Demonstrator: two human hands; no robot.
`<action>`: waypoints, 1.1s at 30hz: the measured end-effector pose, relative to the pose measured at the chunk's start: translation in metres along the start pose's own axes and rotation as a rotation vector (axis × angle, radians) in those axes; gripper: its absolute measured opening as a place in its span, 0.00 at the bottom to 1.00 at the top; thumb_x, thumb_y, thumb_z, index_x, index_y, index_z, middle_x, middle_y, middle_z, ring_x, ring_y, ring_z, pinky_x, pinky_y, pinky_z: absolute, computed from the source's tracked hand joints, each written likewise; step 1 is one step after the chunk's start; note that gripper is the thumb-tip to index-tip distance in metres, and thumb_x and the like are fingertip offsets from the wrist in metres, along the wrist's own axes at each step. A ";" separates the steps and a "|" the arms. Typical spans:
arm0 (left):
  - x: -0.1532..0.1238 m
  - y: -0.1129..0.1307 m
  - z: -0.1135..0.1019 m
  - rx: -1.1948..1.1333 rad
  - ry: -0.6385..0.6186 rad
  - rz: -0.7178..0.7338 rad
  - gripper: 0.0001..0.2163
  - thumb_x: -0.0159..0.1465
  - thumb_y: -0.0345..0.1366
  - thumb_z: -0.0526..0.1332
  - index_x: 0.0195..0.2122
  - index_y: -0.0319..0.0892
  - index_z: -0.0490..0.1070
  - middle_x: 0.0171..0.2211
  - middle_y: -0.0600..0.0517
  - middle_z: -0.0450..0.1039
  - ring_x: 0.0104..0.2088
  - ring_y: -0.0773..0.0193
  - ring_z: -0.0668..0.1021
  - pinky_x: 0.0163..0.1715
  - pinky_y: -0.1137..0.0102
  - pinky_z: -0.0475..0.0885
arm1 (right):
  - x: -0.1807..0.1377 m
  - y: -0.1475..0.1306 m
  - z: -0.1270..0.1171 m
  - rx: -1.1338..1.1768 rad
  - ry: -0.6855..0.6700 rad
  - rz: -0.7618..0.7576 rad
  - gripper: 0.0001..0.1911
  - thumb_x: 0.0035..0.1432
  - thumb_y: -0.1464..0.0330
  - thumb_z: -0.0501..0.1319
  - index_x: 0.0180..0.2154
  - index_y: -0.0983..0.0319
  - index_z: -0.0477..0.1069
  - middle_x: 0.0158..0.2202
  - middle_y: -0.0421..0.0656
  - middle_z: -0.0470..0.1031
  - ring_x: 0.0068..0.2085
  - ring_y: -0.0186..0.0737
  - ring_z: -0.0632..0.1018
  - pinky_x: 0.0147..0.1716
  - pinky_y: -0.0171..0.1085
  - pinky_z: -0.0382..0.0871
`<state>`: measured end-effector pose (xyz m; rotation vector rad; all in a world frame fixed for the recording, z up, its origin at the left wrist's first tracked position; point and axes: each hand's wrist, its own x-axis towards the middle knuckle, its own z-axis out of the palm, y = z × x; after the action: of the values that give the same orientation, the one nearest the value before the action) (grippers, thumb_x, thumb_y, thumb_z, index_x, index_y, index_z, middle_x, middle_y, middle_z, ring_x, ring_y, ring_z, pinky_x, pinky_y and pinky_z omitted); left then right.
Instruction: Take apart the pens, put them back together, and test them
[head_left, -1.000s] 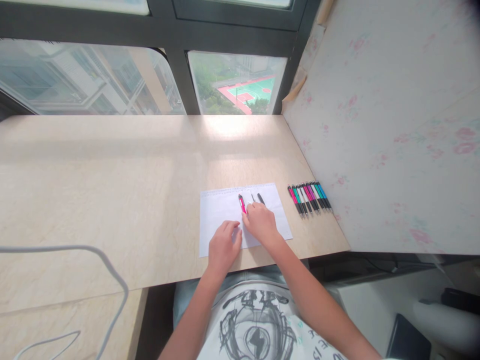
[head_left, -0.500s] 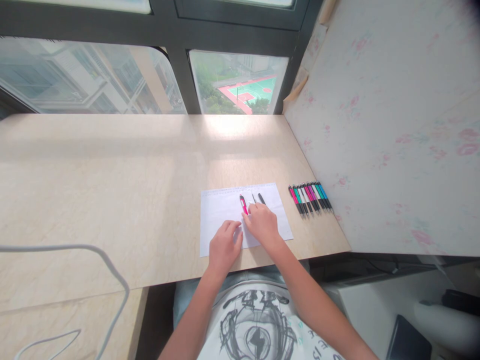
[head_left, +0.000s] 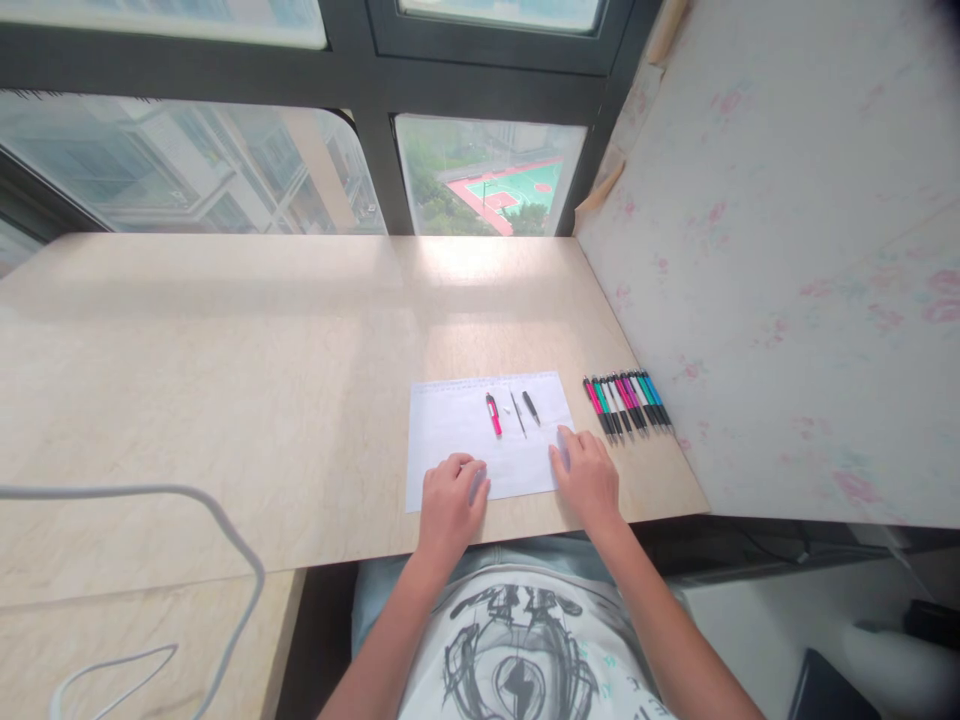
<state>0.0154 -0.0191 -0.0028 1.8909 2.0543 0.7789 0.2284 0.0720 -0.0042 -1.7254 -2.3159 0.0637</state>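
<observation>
A white sheet of paper (head_left: 442, 430) lies on the desk, with the parts of a pen spread over it. From left to right these are a pink pen barrel (head_left: 494, 416) with a black top, a tiny pale piece (head_left: 507, 411), a thin ink refill (head_left: 518, 414) and a black grip section (head_left: 531, 408). My left hand (head_left: 452, 503) rests on the paper's lower left, fingers loosely curved and apart, holding nothing. At the paper's right edge lies my right hand (head_left: 588, 478), open and empty, just right of the pen parts.
A row of several assembled pens (head_left: 627, 406) in pink, green, white, purple and blue lies right of the paper, near the papered wall (head_left: 787, 300). A grey cable (head_left: 225, 530) loops over the desk (head_left: 300, 400) at left. Windows stand behind the desk.
My right hand has moved right, away from the pen parts to the paper's right edge, uncovering the refill and black grip. My left hand stays nearly in place. The view has shifted slightly.
</observation>
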 end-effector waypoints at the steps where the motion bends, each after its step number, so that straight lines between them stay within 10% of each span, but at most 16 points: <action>1: 0.000 0.000 0.001 0.004 0.002 0.001 0.08 0.64 0.33 0.59 0.43 0.44 0.72 0.42 0.48 0.74 0.42 0.56 0.75 0.42 0.60 0.66 | -0.003 0.001 0.003 -0.015 0.008 -0.011 0.16 0.66 0.64 0.54 0.52 0.60 0.70 0.37 0.46 0.72 0.40 0.44 0.70 0.37 0.38 0.59; 17: 0.022 0.002 -0.001 0.022 -0.007 0.006 0.08 0.64 0.34 0.57 0.42 0.45 0.73 0.42 0.46 0.74 0.41 0.55 0.76 0.41 0.60 0.66 | 0.015 -0.001 0.005 0.036 0.030 0.010 0.15 0.66 0.66 0.54 0.50 0.62 0.72 0.37 0.47 0.70 0.40 0.44 0.68 0.40 0.39 0.59; 25: 0.003 0.005 -0.003 -0.307 -0.024 0.068 0.08 0.68 0.36 0.54 0.37 0.44 0.72 0.32 0.51 0.75 0.31 0.65 0.74 0.34 0.70 0.68 | -0.018 -0.014 0.005 0.487 0.057 -0.078 0.22 0.69 0.64 0.47 0.23 0.60 0.64 0.23 0.39 0.65 0.26 0.35 0.66 0.31 0.34 0.59; 33: 0.002 0.011 -0.005 -0.177 -0.173 0.078 0.11 0.67 0.37 0.52 0.30 0.44 0.71 0.25 0.53 0.72 0.25 0.65 0.71 0.27 0.70 0.63 | -0.023 -0.019 0.010 0.446 -0.048 -0.156 0.22 0.68 0.63 0.48 0.22 0.60 0.64 0.21 0.39 0.66 0.25 0.34 0.66 0.29 0.34 0.56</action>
<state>0.0217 -0.0183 0.0076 1.8775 1.7583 0.7586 0.2144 0.0459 -0.0146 -1.3332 -2.2397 0.5518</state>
